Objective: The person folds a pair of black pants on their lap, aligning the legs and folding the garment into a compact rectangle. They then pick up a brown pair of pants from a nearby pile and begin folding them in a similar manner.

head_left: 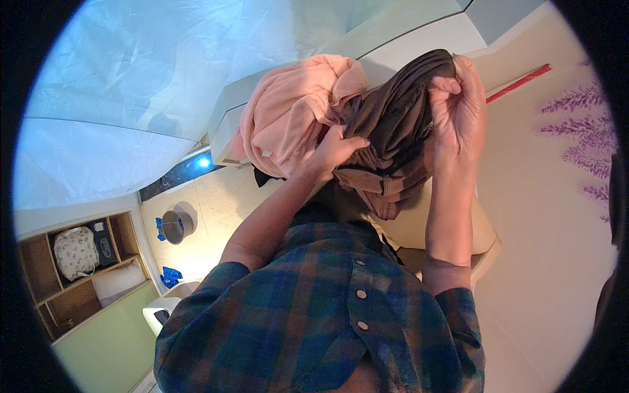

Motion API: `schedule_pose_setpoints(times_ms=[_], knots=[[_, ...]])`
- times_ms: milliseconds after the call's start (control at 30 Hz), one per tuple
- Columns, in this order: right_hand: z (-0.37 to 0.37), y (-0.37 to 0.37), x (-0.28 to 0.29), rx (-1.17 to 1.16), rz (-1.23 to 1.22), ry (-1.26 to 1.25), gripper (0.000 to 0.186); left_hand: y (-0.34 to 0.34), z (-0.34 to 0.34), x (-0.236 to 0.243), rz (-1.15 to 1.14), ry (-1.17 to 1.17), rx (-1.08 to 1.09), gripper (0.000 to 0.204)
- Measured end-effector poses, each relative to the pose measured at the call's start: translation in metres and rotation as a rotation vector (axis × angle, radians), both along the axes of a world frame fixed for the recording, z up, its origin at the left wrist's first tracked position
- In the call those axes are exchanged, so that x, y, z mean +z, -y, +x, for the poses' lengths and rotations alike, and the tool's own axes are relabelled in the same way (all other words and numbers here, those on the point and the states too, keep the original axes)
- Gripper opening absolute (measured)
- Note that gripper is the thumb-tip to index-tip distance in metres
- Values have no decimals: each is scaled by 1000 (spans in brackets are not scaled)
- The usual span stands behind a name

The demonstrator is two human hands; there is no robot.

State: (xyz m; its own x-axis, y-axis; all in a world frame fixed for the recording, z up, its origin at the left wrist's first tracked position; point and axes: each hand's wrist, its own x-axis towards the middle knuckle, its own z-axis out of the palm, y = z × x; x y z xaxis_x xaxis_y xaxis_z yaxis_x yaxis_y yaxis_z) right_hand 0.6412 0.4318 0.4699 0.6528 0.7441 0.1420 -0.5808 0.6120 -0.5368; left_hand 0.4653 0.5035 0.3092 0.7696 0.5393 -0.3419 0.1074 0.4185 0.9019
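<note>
A dark brown garment (393, 124) hangs bunched in folds in front of me; its exact kind is hard to make out. At its top right edge, my right hand (458, 108) is closed, pinching the cloth between thumb and fingers. Lower down on its left side, my left hand (337, 150) grips the same cloth, thumb lying over a fold and the other fingers partly hidden. Directly left of the garment is a bulky pink fluffy cloth (295, 108), like a towel or fleece, heaped on a pale surface and touching the brown folds.
Translucent bluish plastic sheeting (164, 59) spans the upper left. On the floor at left stands a grey bucket (177, 227) near a crumpled blue item (171, 277). Wooden shelves (72, 301) hold a patterned bag. A red stick (521, 84) leans along the right wall with purple flower decoration.
</note>
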Motion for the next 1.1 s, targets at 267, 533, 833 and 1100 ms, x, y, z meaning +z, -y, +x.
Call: schedule_pose_setpoints(times_ms=[267,533,833,1100], knots=[[3,18,-51,-55,-505,623,24,-27,-3,27,-640,349,72,35],[-49,43,-73,-132,-860,1414,14,-61,17,61,-344,446,95,33],[-84,56,-97,-130,-961,1334,13,-55,12,78,-479,436,212,36],[-65,35,-125,204,-1074,1200,55,-40,-11,20,-357,502,313,40]])
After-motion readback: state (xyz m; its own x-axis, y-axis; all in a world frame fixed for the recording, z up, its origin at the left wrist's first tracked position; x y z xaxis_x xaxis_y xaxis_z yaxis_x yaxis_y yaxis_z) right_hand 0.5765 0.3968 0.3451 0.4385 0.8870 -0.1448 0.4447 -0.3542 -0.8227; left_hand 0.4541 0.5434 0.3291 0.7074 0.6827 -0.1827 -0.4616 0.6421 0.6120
